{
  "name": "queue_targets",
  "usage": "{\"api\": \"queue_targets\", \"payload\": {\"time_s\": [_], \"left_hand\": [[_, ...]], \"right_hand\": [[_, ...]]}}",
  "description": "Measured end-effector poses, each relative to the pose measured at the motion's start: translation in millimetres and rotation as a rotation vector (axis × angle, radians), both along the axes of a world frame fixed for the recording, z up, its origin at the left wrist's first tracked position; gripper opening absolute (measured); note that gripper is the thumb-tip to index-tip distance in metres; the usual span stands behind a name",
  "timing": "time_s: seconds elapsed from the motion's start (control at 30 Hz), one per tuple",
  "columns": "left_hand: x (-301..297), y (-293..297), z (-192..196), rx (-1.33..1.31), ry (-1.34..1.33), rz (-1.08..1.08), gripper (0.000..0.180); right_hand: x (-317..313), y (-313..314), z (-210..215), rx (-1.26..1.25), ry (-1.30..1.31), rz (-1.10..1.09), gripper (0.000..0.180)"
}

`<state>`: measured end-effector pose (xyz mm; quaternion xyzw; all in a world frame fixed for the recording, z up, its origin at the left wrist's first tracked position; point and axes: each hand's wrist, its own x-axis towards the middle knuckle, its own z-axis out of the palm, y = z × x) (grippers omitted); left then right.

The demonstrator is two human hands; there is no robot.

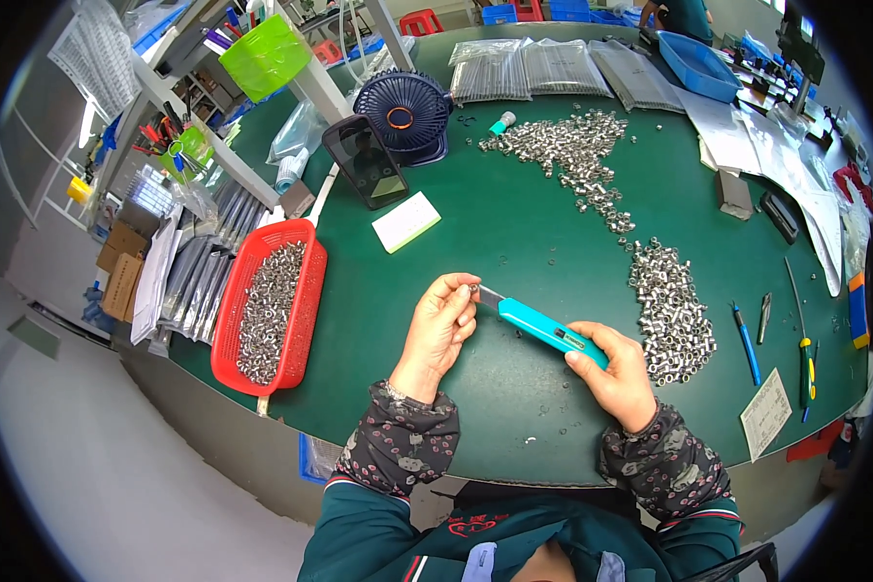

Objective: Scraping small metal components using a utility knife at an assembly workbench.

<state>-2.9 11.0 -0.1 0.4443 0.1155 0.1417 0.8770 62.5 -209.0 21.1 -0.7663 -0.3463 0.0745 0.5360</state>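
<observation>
A teal utility knife (pixel 541 326) lies in the grip of my right hand (pixel 619 378), whose thumb and fingers close round the rear of its handle. The blade (pixel 490 296) is out and points left, its tip at the fingertips of my left hand (pixel 436 330). Those fingers pinch a small metal ring (pixel 474 288), mostly hidden by the thumb and forefinger. Right of my right hand is a dense pile of small silvery metal rings (pixel 671 315). A second, looser pile of metal rings (pixel 577 145) spreads farther back. To the left, a red plastic basket (pixel 317 291) holds many similar metal pieces.
On the green table (pixel 398 291) a phone (pixel 367 163) leans before a dark fan (pixel 401 114), beside a white card (pixel 406 222). At right lie a blue pen-like tool (pixel 747 344), a screwdriver (pixel 807 371) and a paper slip (pixel 766 414). Bagged parts (pixel 567 70) line the back.
</observation>
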Motion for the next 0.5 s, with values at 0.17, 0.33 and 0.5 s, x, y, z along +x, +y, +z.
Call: {"api": "queue_targets", "payload": {"time_s": [0.17,0.33,0.5], "left_hand": [[1.2,-3.4,4.2,0.108,0.023,0.014,0.012],[0.6,-4.2,5.7,0.328,0.048,0.039,0.012],[-3.2,2.1,3.2,0.165,0.117,-0.02,0.013]], "right_hand": [[1.7,-0.5,1.0,-0.012,0.094,0.034,0.026],[8.1,-3.4,-9.0,0.01,0.085,0.052,0.025],[-2.2,-0.1,8.9,-0.047,-0.342,-0.073,0.028]]}}
